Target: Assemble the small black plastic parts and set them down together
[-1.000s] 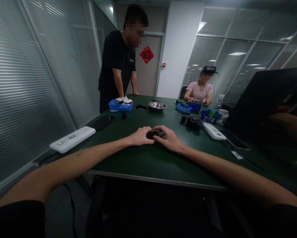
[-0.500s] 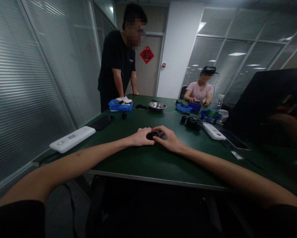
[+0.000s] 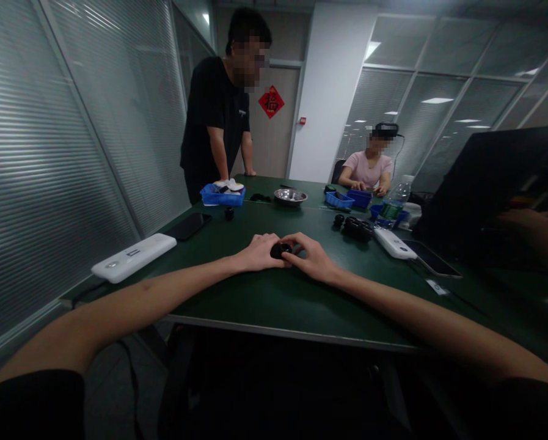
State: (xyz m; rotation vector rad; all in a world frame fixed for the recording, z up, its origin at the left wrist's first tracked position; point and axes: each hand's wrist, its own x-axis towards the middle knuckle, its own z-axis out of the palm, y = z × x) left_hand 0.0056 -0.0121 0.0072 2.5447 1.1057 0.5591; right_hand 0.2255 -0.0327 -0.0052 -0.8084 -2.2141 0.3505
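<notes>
Dark green tabletop (image 3: 264,305) stretches toward a shiny metal bowl (image 3: 291,202) near its far side. Over its near part, the left hand (image 3: 261,252) and right hand (image 3: 311,256) together pinch a small black rounded part (image 3: 279,250).

The part (image 3: 279,251) sits between left hand (image 3: 261,252) and right hand (image 3: 311,256).

- Black part (image 3: 279,251): small, dark and rounded, with a slight sheen on the side toward the right fingers (image 3: 293,259).
- Held between these and the left fingers (image 3: 269,241), which together cover much of it.
- On or just above the green tabletop (image 3: 255,299), in from its near edge; contact is hidden.
- Too dark to tell its tilt, or whether it is one piece or two.
</notes>
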